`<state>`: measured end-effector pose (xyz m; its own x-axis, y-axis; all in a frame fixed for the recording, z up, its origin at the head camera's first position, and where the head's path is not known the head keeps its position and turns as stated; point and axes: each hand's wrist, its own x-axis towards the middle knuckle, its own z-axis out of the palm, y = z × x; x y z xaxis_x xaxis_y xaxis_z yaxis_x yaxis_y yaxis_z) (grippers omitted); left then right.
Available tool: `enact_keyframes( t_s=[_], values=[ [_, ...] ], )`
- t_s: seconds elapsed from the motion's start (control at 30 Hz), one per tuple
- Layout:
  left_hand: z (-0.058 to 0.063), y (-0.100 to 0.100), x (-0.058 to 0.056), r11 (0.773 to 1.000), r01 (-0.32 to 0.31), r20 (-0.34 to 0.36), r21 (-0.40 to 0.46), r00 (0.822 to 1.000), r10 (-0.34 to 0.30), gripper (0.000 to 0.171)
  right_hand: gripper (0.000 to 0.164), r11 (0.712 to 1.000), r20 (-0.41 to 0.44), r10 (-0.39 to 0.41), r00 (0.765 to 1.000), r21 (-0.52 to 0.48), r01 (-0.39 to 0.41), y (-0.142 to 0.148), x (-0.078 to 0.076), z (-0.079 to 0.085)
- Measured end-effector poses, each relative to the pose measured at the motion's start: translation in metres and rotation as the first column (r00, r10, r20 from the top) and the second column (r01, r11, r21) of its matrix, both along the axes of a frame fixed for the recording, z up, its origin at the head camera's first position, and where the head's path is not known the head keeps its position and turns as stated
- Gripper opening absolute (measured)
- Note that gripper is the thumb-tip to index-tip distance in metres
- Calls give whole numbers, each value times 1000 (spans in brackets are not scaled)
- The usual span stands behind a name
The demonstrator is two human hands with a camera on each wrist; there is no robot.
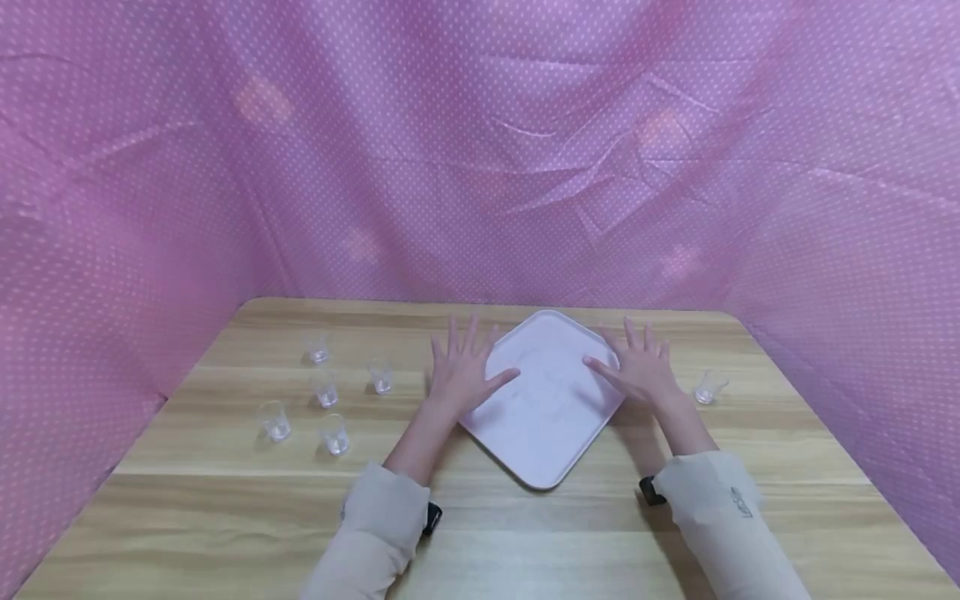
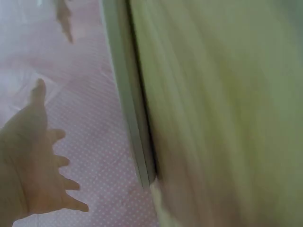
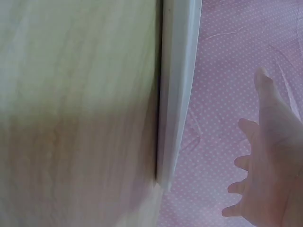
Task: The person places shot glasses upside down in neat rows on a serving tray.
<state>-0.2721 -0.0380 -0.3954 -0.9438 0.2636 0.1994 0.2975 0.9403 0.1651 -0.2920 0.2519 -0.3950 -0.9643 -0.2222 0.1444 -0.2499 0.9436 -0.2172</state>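
The white tray point(image 1: 543, 408) lies on the middle of the table point(image 1: 540, 542), one corner pointing to the near side; the left hand point(image 1: 461, 382) hangs over its left side and the right hand point(image 1: 643, 372) over its right. All fingers are spread and released, grasping nothing. The step in hand seems to be lining the hands up about the tray; moving it would call for curling fingers round both edges. Five small clear cups point(image 1: 326, 390) are at left, another cup point(image 1: 706, 390) at right; lettering point(image 1: 741, 502) on the right sleeve point(image 1: 720, 525) is too small to read surely
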Motion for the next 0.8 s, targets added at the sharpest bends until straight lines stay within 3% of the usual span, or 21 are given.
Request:
enact_keyframes(
  t_s=[0.13, 0.27, 0.5, 0.8],
  values=[
    [-3, 1, 12, 999, -11, 8, 40, 1000, 10, 79, 76, 1000, 23, 5, 1000, -8, -5, -1, -8, -5],
    [-15, 2, 25, 999, -30, 28, 27, 999, 29, 78, 75, 999, 64, 16, 998, -38, -14, 1, -17, -15],
    [-35, -1, 45, 995, -74, 194, 74, 979, 58, 78, 78, 997, 147, 49, 988, -72, -38, 15, -26, -28],
    [-47, -2, 51, 996, -81, 254, 22, 965, 73, 78, 79, 995, 228, 67, 971, -93, -47, 21, -28, -39]
  ],
)
